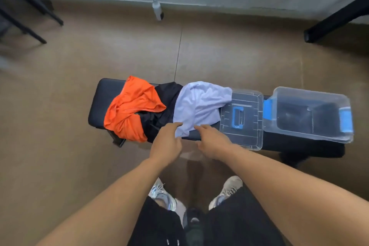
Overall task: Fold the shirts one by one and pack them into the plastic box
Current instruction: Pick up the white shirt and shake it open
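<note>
Three crumpled shirts lie on a black padded bench [97, 104]: an orange shirt [131, 110] at the left, a black shirt [165, 102] in the middle, a pale lilac shirt [199, 104] to its right. The clear plastic box [311, 114] with blue latches stands open at the bench's right end, with nothing in it. Its clear lid [241, 118] lies flat between box and lilac shirt. My left hand [167, 140] and my right hand [211, 142] reach the near hem of the lilac shirt, fingers spread and touching the cloth at its edge, not gripping it.
The bench stands on a brown floor. A white spray bottle [157, 8] stands by the far wall. Black chair legs [30, 14] are at the far left and a black table leg [335, 22] at the far right. My shoes [163, 195] are just short of the bench.
</note>
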`<state>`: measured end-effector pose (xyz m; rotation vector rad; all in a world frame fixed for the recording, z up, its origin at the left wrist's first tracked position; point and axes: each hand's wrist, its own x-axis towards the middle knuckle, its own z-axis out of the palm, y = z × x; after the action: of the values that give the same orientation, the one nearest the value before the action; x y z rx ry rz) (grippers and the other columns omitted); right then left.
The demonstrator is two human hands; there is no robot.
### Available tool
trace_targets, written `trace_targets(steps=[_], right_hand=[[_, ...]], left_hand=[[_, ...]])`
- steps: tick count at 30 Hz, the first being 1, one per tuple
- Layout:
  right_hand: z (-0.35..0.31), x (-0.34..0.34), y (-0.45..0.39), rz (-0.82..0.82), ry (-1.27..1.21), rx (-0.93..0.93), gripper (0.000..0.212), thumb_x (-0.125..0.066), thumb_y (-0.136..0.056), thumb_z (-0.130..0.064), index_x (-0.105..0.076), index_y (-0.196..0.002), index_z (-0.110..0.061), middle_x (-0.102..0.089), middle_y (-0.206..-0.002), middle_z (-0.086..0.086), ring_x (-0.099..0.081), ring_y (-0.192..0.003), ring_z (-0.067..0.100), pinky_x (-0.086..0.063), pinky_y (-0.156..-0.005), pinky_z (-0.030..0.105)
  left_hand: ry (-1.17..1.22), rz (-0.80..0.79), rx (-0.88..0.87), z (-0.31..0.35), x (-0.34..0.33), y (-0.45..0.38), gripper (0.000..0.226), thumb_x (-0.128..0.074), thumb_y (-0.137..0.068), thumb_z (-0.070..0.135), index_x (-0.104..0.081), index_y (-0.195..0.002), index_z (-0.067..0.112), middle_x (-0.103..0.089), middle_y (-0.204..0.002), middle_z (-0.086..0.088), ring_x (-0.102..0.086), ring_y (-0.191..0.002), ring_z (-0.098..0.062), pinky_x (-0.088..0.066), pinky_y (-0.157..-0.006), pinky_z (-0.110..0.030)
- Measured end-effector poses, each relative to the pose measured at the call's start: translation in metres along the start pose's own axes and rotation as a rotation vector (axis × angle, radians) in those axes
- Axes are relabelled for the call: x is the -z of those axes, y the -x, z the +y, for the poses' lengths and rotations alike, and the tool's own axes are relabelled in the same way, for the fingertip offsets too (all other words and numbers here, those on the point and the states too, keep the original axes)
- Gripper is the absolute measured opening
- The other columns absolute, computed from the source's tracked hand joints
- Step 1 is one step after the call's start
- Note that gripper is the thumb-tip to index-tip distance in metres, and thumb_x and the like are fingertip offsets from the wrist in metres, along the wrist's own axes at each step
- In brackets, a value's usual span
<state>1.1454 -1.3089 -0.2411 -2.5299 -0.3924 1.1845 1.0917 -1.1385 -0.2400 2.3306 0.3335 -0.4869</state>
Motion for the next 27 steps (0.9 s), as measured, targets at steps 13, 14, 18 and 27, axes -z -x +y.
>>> trace_targets(steps=[13,14,18,27], right_hand=[[0.063,-0.120,-0.223,0.590,0.265,0.402,0.072,-0.053,-0.082,-0.067,-0.054,-0.141,-0.024,-0.047,-0.152,0.004,-0.038,-0.142,0.029,-0.027,-0.118,0.046],[0.066,-0.126,-0.231,0.604,0.288,0.402,0.073,-0.049,-0.081,-0.069,-0.054,-0.139,-0.025,-0.047,-0.151,0.004,-0.039,-0.141,0.028,-0.028,-0.118,0.045],[0.067,-0.140,-0.246,0.751,0.234,0.410,0.043,-0.057,-0.086,-0.044,-0.065,-0.119,-0.019,-0.060,-0.136,0.003,-0.051,-0.131,0.028,-0.040,-0.108,0.044],[0.054,-0.128,-0.207,0.804,-0.447,0.270,0.013,-0.031,-0.102,-0.016,-0.044,-0.101,-0.020,-0.062,-0.084,0.004,-0.056,-0.077,0.027,-0.042,-0.063,0.039]], left_hand=[[-0.296,0.349,-0.480,-0.180,-0.108,-0.180,0.041,-0.053,-0.092,0.019,-0.064,-0.129,0.008,-0.059,-0.140,-0.009,-0.048,-0.138,-0.026,-0.037,-0.113,-0.040],[-0.337,0.367,-0.507,-0.187,-0.109,-0.190,0.043,-0.051,-0.093,0.025,-0.063,-0.131,0.009,-0.058,-0.142,-0.009,-0.046,-0.139,-0.026,-0.036,-0.114,-0.041],[-0.305,0.399,-0.516,-0.205,-0.116,-0.204,0.050,-0.045,-0.093,0.033,-0.060,-0.135,0.012,-0.052,-0.148,-0.009,-0.039,-0.144,-0.026,-0.034,-0.116,-0.044],[-0.482,0.413,-0.299,-0.207,-0.111,-0.197,0.054,-0.037,-0.092,0.021,-0.054,-0.142,0.011,-0.044,-0.156,-0.008,-0.037,-0.145,-0.026,-0.026,-0.119,-0.041]])
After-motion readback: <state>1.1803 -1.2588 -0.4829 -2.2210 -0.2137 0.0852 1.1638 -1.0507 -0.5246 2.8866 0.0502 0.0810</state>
